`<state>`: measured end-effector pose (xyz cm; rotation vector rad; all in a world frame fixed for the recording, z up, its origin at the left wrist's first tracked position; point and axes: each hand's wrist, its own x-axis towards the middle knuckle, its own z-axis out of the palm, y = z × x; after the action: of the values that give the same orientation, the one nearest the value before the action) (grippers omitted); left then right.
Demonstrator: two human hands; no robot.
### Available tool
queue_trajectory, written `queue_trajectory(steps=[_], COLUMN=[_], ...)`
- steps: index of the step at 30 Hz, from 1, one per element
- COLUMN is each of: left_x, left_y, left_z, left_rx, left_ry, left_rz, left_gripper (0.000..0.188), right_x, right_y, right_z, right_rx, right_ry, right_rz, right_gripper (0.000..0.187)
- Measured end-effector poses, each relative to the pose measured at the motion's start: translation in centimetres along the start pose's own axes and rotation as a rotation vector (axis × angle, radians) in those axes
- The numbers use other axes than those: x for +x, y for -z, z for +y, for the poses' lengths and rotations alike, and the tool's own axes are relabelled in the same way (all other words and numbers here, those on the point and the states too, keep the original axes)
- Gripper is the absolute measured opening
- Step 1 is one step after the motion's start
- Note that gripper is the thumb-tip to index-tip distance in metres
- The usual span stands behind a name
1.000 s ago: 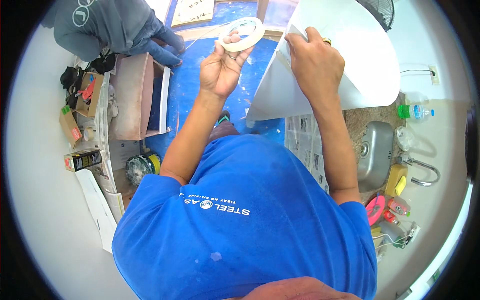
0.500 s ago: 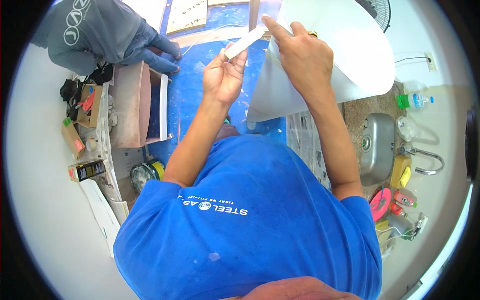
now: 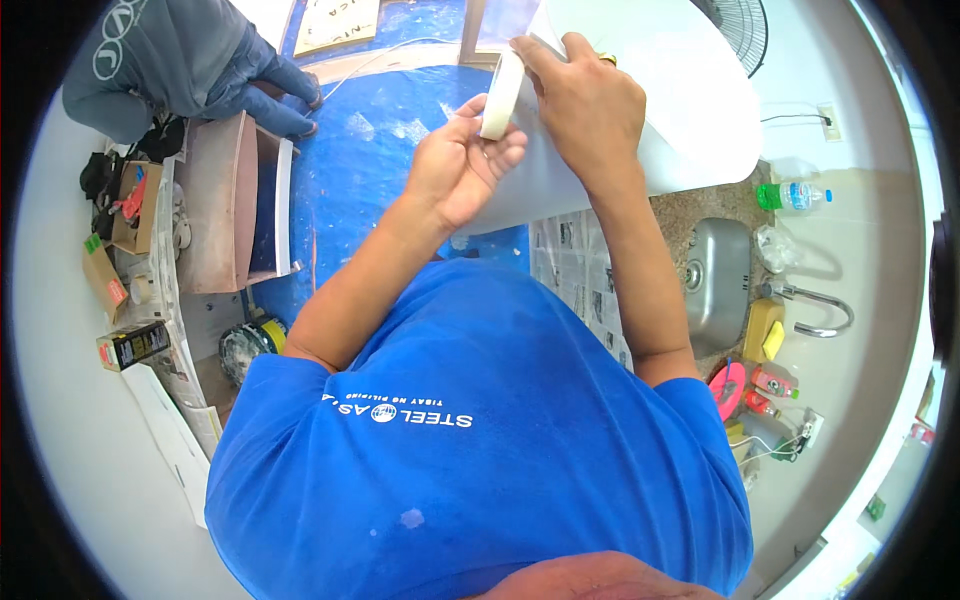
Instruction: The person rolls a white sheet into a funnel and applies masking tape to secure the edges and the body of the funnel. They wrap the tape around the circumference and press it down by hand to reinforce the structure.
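Observation:
A cream roll of masking tape (image 3: 503,97) is gripped between the thumb and fingers of my left hand (image 3: 455,165), in front of me at the upper middle. Just to its right, my right hand (image 3: 595,110) is closed over the near-left edge of a large curled white sheet (image 3: 690,110). Its index finger reaches toward the top of the roll, and a ring shows on one finger. The right thumb is hidden behind the hand. I cannot tell whether a strip of tape runs between the roll and the right fingertips.
Blue sheeting (image 3: 365,150) covers the floor ahead. At left stands an open wooden cabinet box (image 3: 215,200), with another person (image 3: 190,60) beyond it. On the right a counter holds a steel sink (image 3: 718,285), a faucet (image 3: 825,310) and bottles (image 3: 795,196). A fan (image 3: 740,30) stands behind the sheet.
The tape roll has tilted more upright, and my left hand has come nearer and slightly right. My right hand stays by the sheet's edge. The whole view has shifted a little.

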<state>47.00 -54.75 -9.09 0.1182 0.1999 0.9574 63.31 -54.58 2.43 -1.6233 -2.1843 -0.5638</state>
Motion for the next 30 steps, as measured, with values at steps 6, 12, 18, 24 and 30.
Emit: queue_trajectory(steps=[6,12,18,24,30], left_x=[0.0,3.7,6.6,7.8,10.5], left_y=[-3.5,-1.7,1.0,-3.6,-3.8], left_z=[-2.3,0.4,4.6,3.7,1.9], left_rx=[0.796,1.617,0.854,0.611,0.826], left_ry=[-0.265,-0.702,-0.617,-0.422,-0.566], left_rz=[0.267,0.166,0.396,0.340,0.278], left_gripper=[0.054,0.015,0.008,0.012,0.017], right_x=[-0.1,-0.1,0.2,0.4,0.6], right_y=[-0.2,0.2,0.2,0.4,-0.5], right_z=[0.2,-0.1,-0.5,-0.8,0.2], right_rx=[-0.021,0.024,0.014,-0.023,-0.055], right_ry=[-0.012,0.005,0.010,-0.013,0.003], right_rz=[-0.004,-0.035,0.014,0.062,0.072], right_gripper=[0.031,0.020,0.019,0.019,0.014])
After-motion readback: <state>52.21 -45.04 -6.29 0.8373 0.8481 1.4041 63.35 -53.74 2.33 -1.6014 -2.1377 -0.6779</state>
